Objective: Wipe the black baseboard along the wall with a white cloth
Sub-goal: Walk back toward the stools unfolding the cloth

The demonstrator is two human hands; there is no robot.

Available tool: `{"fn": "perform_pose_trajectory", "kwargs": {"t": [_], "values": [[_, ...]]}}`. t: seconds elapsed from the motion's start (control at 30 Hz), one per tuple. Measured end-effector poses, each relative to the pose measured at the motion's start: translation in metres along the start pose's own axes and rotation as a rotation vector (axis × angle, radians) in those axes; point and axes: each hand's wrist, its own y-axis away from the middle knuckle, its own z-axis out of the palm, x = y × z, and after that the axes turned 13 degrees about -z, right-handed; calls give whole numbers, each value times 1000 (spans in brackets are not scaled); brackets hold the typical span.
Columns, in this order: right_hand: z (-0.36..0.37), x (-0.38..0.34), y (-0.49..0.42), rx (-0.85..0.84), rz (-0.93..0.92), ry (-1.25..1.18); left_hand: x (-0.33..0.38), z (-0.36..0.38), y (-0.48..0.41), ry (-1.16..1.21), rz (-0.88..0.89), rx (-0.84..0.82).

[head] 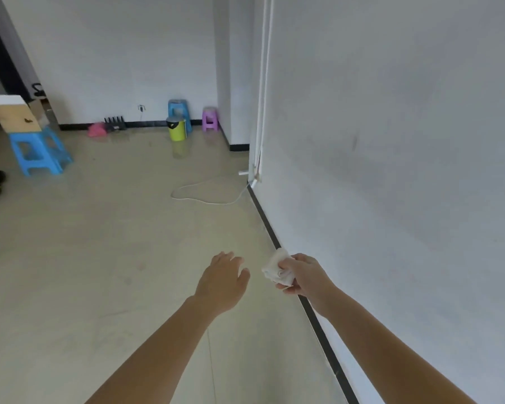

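Right hand (305, 274): closed around a bunched white cloth (277, 268), held at the black baseboard (264, 218) where wall meets floor; whether the cloth touches it cannot be told. Left hand (223, 279): empty, fingers spread, over the beige floor (99, 243) just beside the cloth. Farther along the baseboard: a loose white cable (204, 196). Far wall: green bin (177, 128), purple stool (210, 119). Left side: blue stool (38, 151).

Both forearms bare to frame edge, no sleeves, no watch/rings on hands (222, 279).
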Motion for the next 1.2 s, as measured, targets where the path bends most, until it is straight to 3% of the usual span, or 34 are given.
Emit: {"fn": "perform_pose_trajectory", "kwargs": {"t": [0.37,0.5,0.73,0.9,1.1,1.2], "values": [[106,-76,-320,-183,-51,61,-66,-70,-288,273,-255,61],[166,-100,-446,-179,-106,54,-110,-104,-416,371,-274,77],[253,-138,-630,-196,-39,43,-174,-166,-595,589,-362,42],[298,-170,-764,-217,-63,22,-206,-204,-734,712,-406,42],[337,-202,-960,-203,-119,24,-227,-244,-935,810,-321,23],[351,-224,-1059,-222,-170,77,-237,-268,-1036,936,-390,1]]}}
